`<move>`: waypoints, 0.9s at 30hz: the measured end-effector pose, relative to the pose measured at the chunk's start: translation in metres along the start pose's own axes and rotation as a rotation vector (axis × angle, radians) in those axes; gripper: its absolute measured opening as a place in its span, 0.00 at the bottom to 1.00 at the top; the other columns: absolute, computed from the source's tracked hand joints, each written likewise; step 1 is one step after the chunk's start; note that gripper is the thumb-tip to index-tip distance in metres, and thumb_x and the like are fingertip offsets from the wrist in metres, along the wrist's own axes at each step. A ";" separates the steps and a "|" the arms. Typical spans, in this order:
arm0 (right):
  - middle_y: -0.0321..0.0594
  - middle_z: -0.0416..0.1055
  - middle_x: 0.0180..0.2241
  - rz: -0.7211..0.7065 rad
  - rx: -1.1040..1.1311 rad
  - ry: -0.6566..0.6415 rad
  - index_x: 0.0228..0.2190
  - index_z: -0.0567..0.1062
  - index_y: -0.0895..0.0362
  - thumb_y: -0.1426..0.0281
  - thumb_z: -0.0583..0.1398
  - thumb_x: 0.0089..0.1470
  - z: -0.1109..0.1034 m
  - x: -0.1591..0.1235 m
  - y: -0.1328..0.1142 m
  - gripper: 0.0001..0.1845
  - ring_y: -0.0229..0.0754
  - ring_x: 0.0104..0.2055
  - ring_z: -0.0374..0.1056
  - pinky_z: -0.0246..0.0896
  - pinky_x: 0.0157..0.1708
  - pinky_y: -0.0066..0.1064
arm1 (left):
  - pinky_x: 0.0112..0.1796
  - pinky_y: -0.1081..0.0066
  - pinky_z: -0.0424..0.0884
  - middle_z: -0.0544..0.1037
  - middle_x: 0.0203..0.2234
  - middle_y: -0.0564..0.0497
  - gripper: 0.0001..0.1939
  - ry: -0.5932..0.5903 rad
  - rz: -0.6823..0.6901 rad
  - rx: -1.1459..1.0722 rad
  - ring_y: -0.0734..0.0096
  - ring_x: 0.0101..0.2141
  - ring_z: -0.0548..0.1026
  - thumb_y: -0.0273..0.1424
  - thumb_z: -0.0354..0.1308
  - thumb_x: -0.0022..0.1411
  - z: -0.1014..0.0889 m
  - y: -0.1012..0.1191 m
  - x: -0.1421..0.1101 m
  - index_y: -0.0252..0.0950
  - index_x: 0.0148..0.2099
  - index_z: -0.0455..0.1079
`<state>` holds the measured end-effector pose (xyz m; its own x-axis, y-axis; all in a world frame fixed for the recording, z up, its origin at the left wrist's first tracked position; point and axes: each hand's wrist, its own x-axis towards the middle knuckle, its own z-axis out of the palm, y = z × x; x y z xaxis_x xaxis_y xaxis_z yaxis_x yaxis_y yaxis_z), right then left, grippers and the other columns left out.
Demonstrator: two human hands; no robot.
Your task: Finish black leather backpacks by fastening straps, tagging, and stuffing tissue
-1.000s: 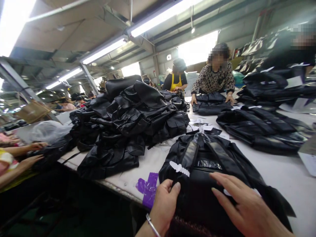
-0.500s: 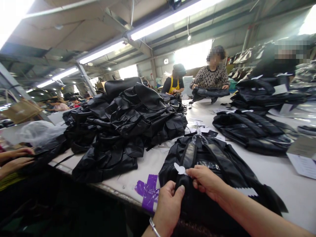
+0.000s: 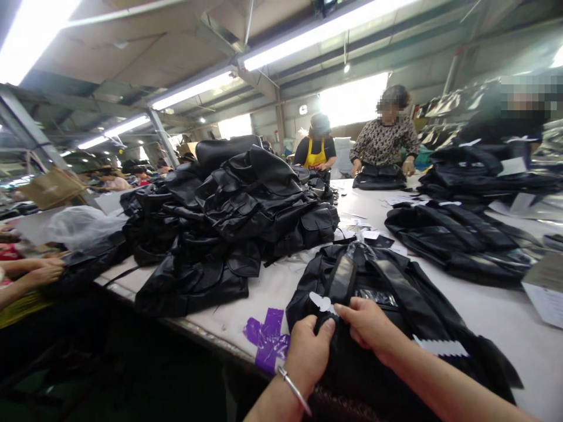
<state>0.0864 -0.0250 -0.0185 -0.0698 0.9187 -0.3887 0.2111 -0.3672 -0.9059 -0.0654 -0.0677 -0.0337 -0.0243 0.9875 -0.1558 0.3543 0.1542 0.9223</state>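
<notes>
A black leather bag (image 3: 396,305) lies flat on the white table (image 3: 497,316) right in front of me, straps running up its middle. My left hand (image 3: 310,351), with a metal bangle at the wrist, grips the bag's near edge, thumb on top. My right hand (image 3: 367,322) is closed in a pinch at a small white paper tag (image 3: 322,302) on the lower end of a strap. Another white zigzag-edged paper strip (image 3: 442,347) lies on the bag beside my right forearm.
A tall heap of black bags (image 3: 233,217) fills the table's left half, with more stacks (image 3: 461,237) at right. Purple tape (image 3: 266,337) marks the near edge. Two people (image 3: 385,140) work at the far end; another person's arms (image 3: 26,275) reach in at left.
My right hand came off the bag's flat front, moved left and closed in a pinch on the white tag. The person at the far end lifted a bag and set it down.
</notes>
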 end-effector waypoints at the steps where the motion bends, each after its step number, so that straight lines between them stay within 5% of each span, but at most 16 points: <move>1: 0.24 0.53 0.08 -0.014 -0.043 0.002 0.22 0.62 0.52 0.58 0.58 0.53 -0.002 -0.003 0.001 0.16 0.33 0.08 0.50 0.38 0.10 0.24 | 0.31 0.72 0.63 0.76 0.28 0.49 0.19 0.008 -0.003 -0.006 0.66 0.31 0.71 0.46 0.56 0.63 0.001 -0.001 0.000 0.34 0.34 0.72; 3: 0.31 0.63 0.12 -0.154 -0.216 0.061 0.24 0.66 0.54 0.57 0.57 0.55 -0.009 -0.012 0.006 0.16 0.37 0.11 0.59 0.49 0.12 0.27 | 0.32 0.72 0.64 0.77 0.28 0.49 0.18 0.018 -0.016 -0.009 0.65 0.32 0.72 0.45 0.56 0.62 0.002 -0.003 -0.001 0.34 0.35 0.73; 6: 0.45 0.78 0.34 -0.655 -0.616 0.311 0.40 0.73 0.57 0.58 0.54 0.60 -0.019 -0.024 0.016 0.16 0.48 0.34 0.75 0.69 0.34 0.37 | 0.34 0.71 0.65 0.79 0.30 0.48 0.18 0.025 -0.023 -0.007 0.64 0.34 0.73 0.44 0.57 0.62 0.002 -0.002 -0.006 0.33 0.37 0.73; 8: 0.49 0.73 0.53 -0.964 -0.880 0.393 0.52 0.70 0.56 0.59 0.54 0.62 -0.021 -0.026 0.028 0.21 0.54 0.54 0.69 0.63 0.52 0.46 | 0.37 0.71 0.66 0.80 0.33 0.47 0.16 0.033 -0.002 0.004 0.64 0.36 0.74 0.42 0.55 0.63 0.003 0.000 -0.012 0.33 0.38 0.73; 11: 0.50 0.56 0.66 -1.185 -1.180 0.357 0.60 0.64 0.57 0.65 0.57 0.60 -0.016 -0.019 0.049 0.28 0.56 0.66 0.54 0.53 0.60 0.49 | 0.37 0.70 0.66 0.80 0.33 0.48 0.13 0.032 0.040 0.080 0.65 0.35 0.74 0.38 0.54 0.65 -0.001 0.001 -0.023 0.34 0.36 0.72; 15: 0.54 0.49 0.68 -1.183 -1.279 0.358 0.64 0.57 0.63 0.66 0.58 0.58 -0.009 -0.008 0.072 0.36 0.55 0.69 0.47 0.46 0.64 0.49 | 0.33 0.69 0.65 0.79 0.29 0.48 0.15 0.100 0.159 0.240 0.66 0.31 0.74 0.40 0.52 0.67 -0.026 -0.002 -0.025 0.37 0.34 0.73; 19: 0.52 0.47 0.69 -1.149 -1.269 0.323 0.65 0.55 0.61 0.62 0.59 0.58 -0.011 -0.006 0.075 0.38 0.56 0.69 0.47 0.45 0.64 0.50 | 0.50 0.62 0.67 0.78 0.44 0.43 0.17 0.266 0.357 0.321 0.57 0.47 0.74 0.39 0.58 0.62 -0.051 -0.004 0.004 0.36 0.49 0.73; 22: 0.51 0.48 0.68 -1.155 -1.255 0.315 0.66 0.55 0.60 0.62 0.59 0.58 -0.014 -0.008 0.072 0.39 0.56 0.68 0.48 0.45 0.64 0.50 | 0.56 0.62 0.65 0.76 0.52 0.43 0.25 0.036 0.385 0.272 0.57 0.53 0.72 0.38 0.61 0.59 -0.055 -0.004 0.033 0.36 0.57 0.71; 27: 0.46 0.48 0.69 -1.108 -1.248 0.177 0.68 0.52 0.52 0.61 0.59 0.59 -0.023 -0.009 0.064 0.40 0.55 0.68 0.50 0.50 0.62 0.49 | 0.48 0.66 0.69 0.81 0.43 0.47 0.20 -0.191 0.294 0.170 0.60 0.44 0.76 0.41 0.62 0.57 -0.048 -0.014 0.068 0.36 0.49 0.76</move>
<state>0.1225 -0.0537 -0.0687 -0.6203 0.6731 0.4028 0.7360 0.6769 0.0022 -0.1166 -0.0014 -0.0400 0.2701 0.9624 0.0290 0.4704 -0.1582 0.8681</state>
